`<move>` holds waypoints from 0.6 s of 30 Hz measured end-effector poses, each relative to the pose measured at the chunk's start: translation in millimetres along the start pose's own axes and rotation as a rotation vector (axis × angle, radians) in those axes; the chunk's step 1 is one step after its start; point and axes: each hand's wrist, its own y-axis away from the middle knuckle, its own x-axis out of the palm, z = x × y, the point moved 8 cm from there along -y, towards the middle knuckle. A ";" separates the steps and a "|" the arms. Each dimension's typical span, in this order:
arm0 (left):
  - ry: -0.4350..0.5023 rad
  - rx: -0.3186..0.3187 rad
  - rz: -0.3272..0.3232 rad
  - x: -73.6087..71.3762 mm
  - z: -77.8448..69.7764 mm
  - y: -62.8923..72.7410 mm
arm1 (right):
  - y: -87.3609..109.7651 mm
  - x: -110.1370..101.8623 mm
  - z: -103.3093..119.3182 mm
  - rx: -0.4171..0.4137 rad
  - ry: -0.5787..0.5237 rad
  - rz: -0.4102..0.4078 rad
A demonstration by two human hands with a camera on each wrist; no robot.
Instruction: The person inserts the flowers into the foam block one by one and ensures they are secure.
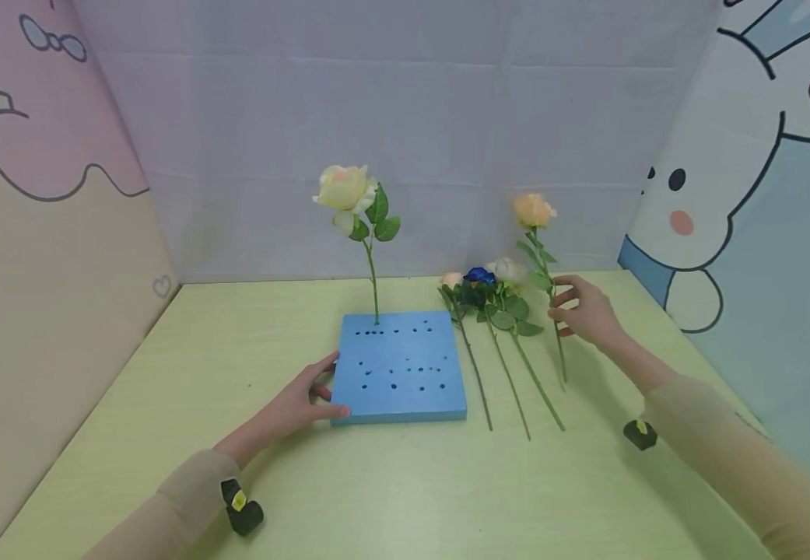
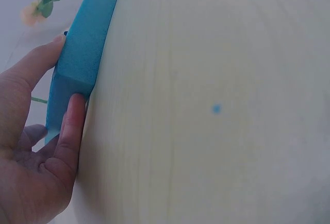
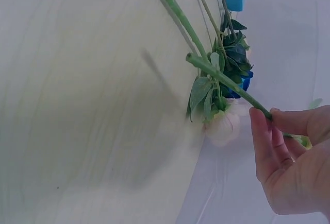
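Observation:
A square blue foam block (image 1: pixel 405 365) with many small holes sits on the table. One cream-white rose (image 1: pixel 345 190) stands upright in a hole near its back edge. My left hand (image 1: pixel 303 398) holds the block at its left side, thumb on the near corner and fingers along the side wall (image 2: pixel 67 98). Off to the right, my right hand (image 1: pixel 587 311) pinches the green stem (image 3: pixel 232 84) of a peach rose (image 1: pixel 534 210) between thumb and fingers. That rose is upright, its bloom above the hand and the bare stem end below it.
Between the block and my right hand lie several roses: a pale peach one (image 1: pixel 451 280), a blue one (image 1: pixel 479 275) and a white one (image 1: pixel 506 271), stems toward me. A pale cloth wall (image 1: pixel 390 117) rises behind the table (image 1: pixel 405 490), with printed panels at both sides.

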 end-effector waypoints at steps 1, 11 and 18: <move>0.001 0.001 0.001 0.2 0.3 0.1 | -0.5 0.5 1.4 -0.006 -0.003 -0.004; 0.008 -0.002 0.002 0.4 -1.2 1.9 | -9.8 5.6 13.8 -0.021 -0.049 -0.031; 0.014 -0.009 0.002 0.2 -2.4 2.0 | -15.9 11.5 27.1 -0.035 -0.082 -0.034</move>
